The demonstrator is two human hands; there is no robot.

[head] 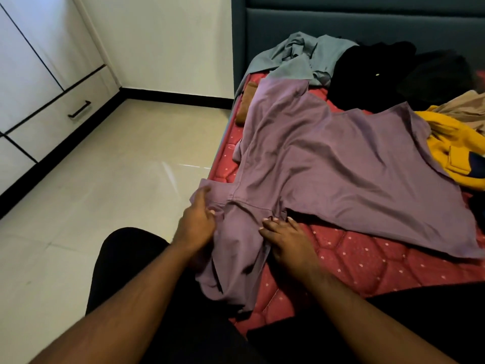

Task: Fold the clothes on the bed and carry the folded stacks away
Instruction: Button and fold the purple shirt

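on the bed [367, 261] the purple shirt [328, 164] lies spread toward its left edge, left hand [195, 219] pinching the near sleeve, right hand [287, 239] flat and relaxed on it; smoothing wrinkles first should keep the fold square.

- A home bedroom: a bed [367, 261] with a red quilted mattress and a padded headboard [367, 19].
- White built-in wardrobe [39, 82], tiled floor [118, 166].

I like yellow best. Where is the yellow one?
The yellow garment lies bunched at the right edge of the head view, on the bed, beside the purple shirt and below the beige cloth.
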